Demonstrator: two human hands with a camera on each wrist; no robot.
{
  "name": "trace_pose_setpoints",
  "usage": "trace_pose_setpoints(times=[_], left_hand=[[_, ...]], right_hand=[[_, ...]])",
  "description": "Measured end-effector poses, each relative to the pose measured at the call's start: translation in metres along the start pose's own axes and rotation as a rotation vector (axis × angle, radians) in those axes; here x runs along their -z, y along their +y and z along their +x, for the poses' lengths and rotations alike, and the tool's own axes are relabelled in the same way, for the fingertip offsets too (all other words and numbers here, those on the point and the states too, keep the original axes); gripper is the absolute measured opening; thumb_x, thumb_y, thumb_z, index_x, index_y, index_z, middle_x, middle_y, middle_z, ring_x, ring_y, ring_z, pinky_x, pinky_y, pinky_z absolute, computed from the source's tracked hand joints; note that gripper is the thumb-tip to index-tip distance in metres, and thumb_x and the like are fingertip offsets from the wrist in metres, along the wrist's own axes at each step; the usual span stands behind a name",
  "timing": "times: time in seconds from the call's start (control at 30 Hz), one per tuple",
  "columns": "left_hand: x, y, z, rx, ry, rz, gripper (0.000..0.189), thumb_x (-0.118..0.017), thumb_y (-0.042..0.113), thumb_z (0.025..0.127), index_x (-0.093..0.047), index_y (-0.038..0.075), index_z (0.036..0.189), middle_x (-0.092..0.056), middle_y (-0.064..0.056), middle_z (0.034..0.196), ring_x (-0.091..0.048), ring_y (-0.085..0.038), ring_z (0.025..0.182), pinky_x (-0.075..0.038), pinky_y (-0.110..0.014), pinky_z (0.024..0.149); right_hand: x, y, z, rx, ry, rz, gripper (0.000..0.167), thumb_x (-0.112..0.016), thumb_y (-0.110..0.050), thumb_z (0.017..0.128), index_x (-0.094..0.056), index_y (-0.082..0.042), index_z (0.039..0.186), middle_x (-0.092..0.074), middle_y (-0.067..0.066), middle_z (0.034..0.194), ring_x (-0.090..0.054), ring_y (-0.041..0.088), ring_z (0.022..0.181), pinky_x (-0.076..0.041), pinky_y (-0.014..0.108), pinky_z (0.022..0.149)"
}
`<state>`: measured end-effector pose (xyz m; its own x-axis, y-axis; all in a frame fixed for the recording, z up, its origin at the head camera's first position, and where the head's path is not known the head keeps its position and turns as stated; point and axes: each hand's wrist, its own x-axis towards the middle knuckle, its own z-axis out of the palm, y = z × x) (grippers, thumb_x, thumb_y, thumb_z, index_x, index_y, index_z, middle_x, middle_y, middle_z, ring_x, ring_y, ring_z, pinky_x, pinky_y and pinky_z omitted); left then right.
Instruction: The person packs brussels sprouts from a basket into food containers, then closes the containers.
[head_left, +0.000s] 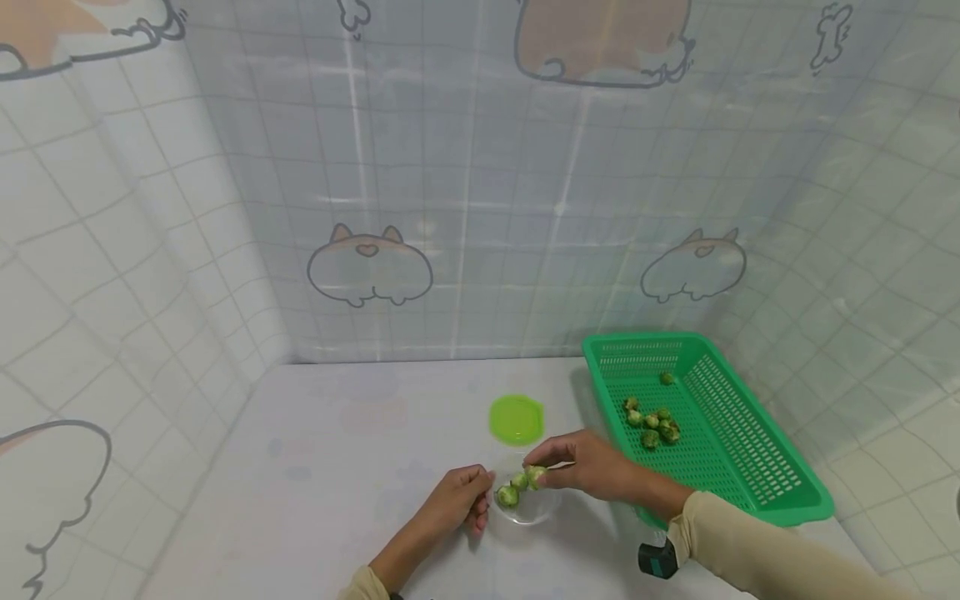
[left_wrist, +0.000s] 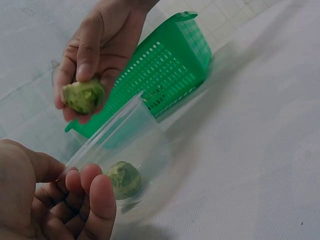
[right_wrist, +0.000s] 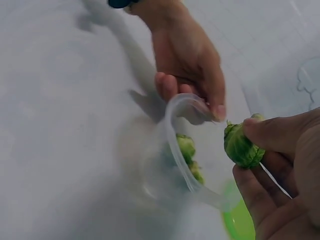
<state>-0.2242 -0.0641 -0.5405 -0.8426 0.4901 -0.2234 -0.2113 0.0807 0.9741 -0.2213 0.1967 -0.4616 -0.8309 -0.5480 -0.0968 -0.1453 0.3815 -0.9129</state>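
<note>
My left hand pinches the rim of a clear plastic tub between thumb and fingers. Two Brussels sprouts lie inside the tub, low against its wall in the right wrist view. Above the tub's mouth, my right hand holds another Brussels sprout between thumb and fingertips. That sprout is apart from the rim in the right wrist view. A lime-green lid lies flat on the table just beyond the tub.
To the right stands a green perforated basket with several Brussels sprouts on its floor. The white table meets a patterned sheet at the back, and similar sheets rise on both sides.
</note>
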Motion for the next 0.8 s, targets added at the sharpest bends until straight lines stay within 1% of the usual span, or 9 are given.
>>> trace_pose_setpoints(times=[0.2, 0.37, 0.6, 0.8], left_hand=[[0.0, 0.0, 0.0, 0.001, 0.004, 0.003, 0.04, -0.053, 0.029, 0.106, -0.055, -0.006, 0.086, -0.053, 0.0, 0.066, -0.055, -0.012, 0.052, -0.052, -0.022, 0.047], [0.001, 0.0, 0.0, -0.002, 0.008, 0.002, 0.043, -0.055, 0.03, 0.105, -0.054, -0.01, 0.088, -0.053, 0.0, 0.066, -0.056, -0.012, 0.052, -0.052, -0.022, 0.047], [0.002, 0.001, 0.001, 0.002, 0.006, -0.002, 0.041, -0.054, 0.03, 0.105, -0.054, -0.006, 0.086, -0.053, 0.0, 0.066, -0.056, -0.013, 0.052, -0.051, -0.022, 0.047], [0.003, 0.002, 0.0, 0.003, -0.003, -0.011, 0.043, -0.054, 0.028, 0.105, -0.052, -0.011, 0.088, -0.053, 0.0, 0.066, -0.056, -0.012, 0.052, -0.051, -0.022, 0.047]], right_hand=[[-0.016, -0.003, 0.008, -0.045, -0.038, -0.005, 0.023, -0.075, -0.007, 0.09, -0.074, -0.005, 0.113, -0.073, 0.009, 0.115, -0.068, 0.021, 0.11, -0.058, 0.027, 0.089], [-0.026, -0.002, 0.014, -0.053, -0.071, -0.035, 0.021, -0.076, -0.001, 0.087, -0.076, -0.005, 0.107, -0.074, 0.007, 0.111, -0.07, 0.02, 0.106, -0.059, 0.026, 0.086], [-0.032, -0.005, 0.018, -0.044, -0.093, -0.075, 0.019, -0.078, 0.001, 0.084, -0.077, -0.006, 0.101, -0.075, 0.005, 0.105, -0.071, 0.019, 0.101, -0.058, 0.022, 0.082], [-0.036, -0.008, 0.022, -0.056, -0.127, -0.123, 0.019, -0.078, 0.002, 0.083, -0.077, -0.008, 0.099, -0.076, 0.0, 0.101, -0.072, 0.014, 0.097, -0.057, 0.018, 0.08]])
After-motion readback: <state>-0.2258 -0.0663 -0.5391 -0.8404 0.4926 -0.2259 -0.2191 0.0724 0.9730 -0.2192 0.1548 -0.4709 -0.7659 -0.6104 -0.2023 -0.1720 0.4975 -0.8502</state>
